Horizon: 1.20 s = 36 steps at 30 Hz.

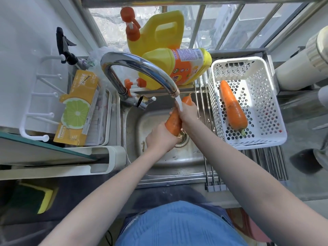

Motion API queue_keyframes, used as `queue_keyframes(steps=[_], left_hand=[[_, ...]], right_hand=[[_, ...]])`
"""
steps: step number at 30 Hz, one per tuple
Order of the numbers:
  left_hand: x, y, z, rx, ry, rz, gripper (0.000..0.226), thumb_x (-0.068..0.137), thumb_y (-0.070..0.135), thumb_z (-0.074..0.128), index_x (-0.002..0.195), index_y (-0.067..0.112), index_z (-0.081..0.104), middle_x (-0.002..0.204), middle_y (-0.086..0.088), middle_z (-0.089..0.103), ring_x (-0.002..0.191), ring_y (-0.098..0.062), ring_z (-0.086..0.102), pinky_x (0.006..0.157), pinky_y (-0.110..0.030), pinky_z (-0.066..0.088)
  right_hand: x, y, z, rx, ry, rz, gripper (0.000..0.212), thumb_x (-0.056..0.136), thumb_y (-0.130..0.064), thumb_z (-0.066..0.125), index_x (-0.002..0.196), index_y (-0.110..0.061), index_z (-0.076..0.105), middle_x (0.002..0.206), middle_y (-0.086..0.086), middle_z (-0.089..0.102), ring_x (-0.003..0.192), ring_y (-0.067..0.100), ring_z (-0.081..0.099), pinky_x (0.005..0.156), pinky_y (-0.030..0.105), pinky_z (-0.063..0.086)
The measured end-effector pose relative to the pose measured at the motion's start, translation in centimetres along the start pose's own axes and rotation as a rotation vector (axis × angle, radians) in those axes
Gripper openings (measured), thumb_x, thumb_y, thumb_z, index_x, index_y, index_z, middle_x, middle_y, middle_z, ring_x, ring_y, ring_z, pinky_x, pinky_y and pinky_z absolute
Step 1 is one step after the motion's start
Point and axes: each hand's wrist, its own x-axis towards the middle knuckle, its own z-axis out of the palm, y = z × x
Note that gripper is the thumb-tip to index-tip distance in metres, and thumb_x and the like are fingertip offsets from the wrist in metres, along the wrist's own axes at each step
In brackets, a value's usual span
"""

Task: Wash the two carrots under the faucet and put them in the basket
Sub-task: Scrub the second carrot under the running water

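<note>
We grip the thick end of the second carrot in our left hand, low over the sink, so the faucet stream hits its middle. Our right hand closes round the upper part, rubbing it clean. Further right, the basket sits on the rack, close for dropping, already holding the other carrot.

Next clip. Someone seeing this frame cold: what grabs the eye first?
Both hands, left and right, grip a carrot under the running faucet, over the sink at centre. To the right, a second carrot lies in the white basket on the rack. Behind the faucet, two yellow jugs stand out at the window.
</note>
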Motion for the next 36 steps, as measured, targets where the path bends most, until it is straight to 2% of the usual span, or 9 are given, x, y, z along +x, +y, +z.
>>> queue_keyframes(steps=[6, 9, 11, 16, 21, 24, 27, 31, 36], left_hand=[[-0.2, -0.8, -0.1, 0.158, 0.080, 0.004, 0.053, 0.069, 0.042, 0.073, 0.110, 0.019, 0.049, 0.102, -0.003, 0.065, 0.095, -0.029, 0.063, 0.071, -0.031, 0.042], [-0.4, -1.3, -0.4, -0.049, -0.060, -0.041, 0.045, 0.063, 0.041, 0.077, 0.095, 0.025, 0.050, 0.087, 0.004, 0.059, 0.083, -0.024, 0.060, 0.070, -0.030, 0.045], [-0.6, -1.5, -0.6, -0.302, -0.159, -0.072, 0.043, 0.052, 0.037, 0.079, 0.082, 0.025, 0.051, 0.082, 0.004, 0.061, 0.078, -0.020, 0.061, 0.072, -0.032, 0.050], [-2.1, -1.6, 0.1, -0.807, -0.291, -0.140, 0.049, 0.037, 0.021, 0.075, 0.084, 0.016, 0.061, 0.083, -0.008, 0.066, 0.071, -0.024, 0.062, 0.068, -0.033, 0.051], [-2.3, -2.5, -1.2, -0.956, -0.524, -0.103, 0.049, 0.053, 0.007, 0.071, 0.099, 0.010, 0.054, 0.084, -0.013, 0.063, 0.062, -0.025, 0.065, 0.068, -0.038, 0.056], [-1.8, -3.3, -2.0, -0.982, -0.674, -0.093, 0.062, 0.045, 0.010, 0.073, 0.104, 0.007, 0.053, 0.085, -0.013, 0.065, 0.062, -0.024, 0.066, 0.057, -0.031, 0.056], [-0.8, -4.4, -2.6, -0.998, -0.791, -0.091, 0.067, 0.045, 0.015, 0.074, 0.108, 0.002, 0.054, 0.084, -0.011, 0.068, 0.066, -0.025, 0.068, 0.058, -0.032, 0.056], [-0.2, -4.5, -2.4, -0.845, -0.585, -0.052, 0.073, 0.042, 0.024, 0.079, 0.109, 0.008, 0.056, 0.085, -0.007, 0.070, 0.073, -0.025, 0.068, 0.068, -0.036, 0.056], [-0.3, -2.6, -0.9, -0.337, -0.161, 0.043, 0.048, 0.060, 0.033, 0.081, 0.099, 0.030, 0.053, 0.095, 0.002, 0.067, 0.089, -0.022, 0.064, 0.081, -0.036, 0.053]], right_hand=[[0.5, 0.9, 0.1, -0.529, 0.191, -0.352, 0.031, 0.084, -0.024, 0.067, 0.107, -0.012, 0.050, 0.089, 0.000, 0.054, 0.076, 0.018, 0.051, 0.070, 0.027, 0.038], [0.9, 0.7, 0.6, -0.413, 0.122, -0.221, 0.027, 0.063, -0.033, 0.075, 0.079, -0.018, 0.059, 0.087, 0.008, 0.066, 0.079, 0.028, 0.066, 0.079, 0.038, 0.056], [1.2, 0.7, 0.4, -0.254, -0.021, -0.106, 0.023, 0.068, -0.031, 0.077, 0.071, -0.016, 0.059, 0.071, 0.013, 0.064, 0.062, 0.029, 0.065, 0.070, 0.046, 0.059], [0.4, -0.8, 0.3, 0.102, -0.404, 0.188, 0.043, 0.096, -0.037, 0.054, 0.061, -0.011, 0.053, 0.051, 0.006, 0.052, 0.043, 0.019, 0.051, 0.051, 0.026, 0.049], [-0.4, -1.2, 0.2, 0.323, -0.608, 0.193, 0.062, 0.101, -0.036, 0.039, 0.047, -0.013, 0.059, 0.043, 0.001, 0.046, 0.038, 0.014, 0.047, 0.049, 0.021, 0.047], [-1.0, -1.0, 0.0, 0.456, -0.656, 0.212, 0.062, 0.099, -0.051, 0.035, 0.060, -0.014, 0.065, 0.045, 0.000, 0.047, 0.039, 0.011, 0.049, 0.051, 0.022, 0.049], [-1.3, -0.3, 0.1, 0.665, -0.680, 0.284, 0.062, 0.091, -0.070, 0.029, 0.096, -0.016, 0.059, 0.063, 0.003, 0.065, 0.055, 0.017, 0.064, 0.068, 0.034, 0.058], [-0.6, 0.8, -0.9, 0.511, -0.673, 0.270, 0.097, 0.082, -0.082, 0.006, 0.144, -0.017, 0.042, 0.119, 0.015, 0.067, 0.098, 0.034, 0.068, 0.089, 0.047, 0.048], [-0.5, 2.1, -2.6, 0.470, -0.560, 0.229, 0.103, 0.081, -0.083, 0.001, 0.144, -0.014, 0.043, 0.132, 0.019, 0.058, 0.112, 0.036, 0.062, 0.091, 0.046, 0.049]])
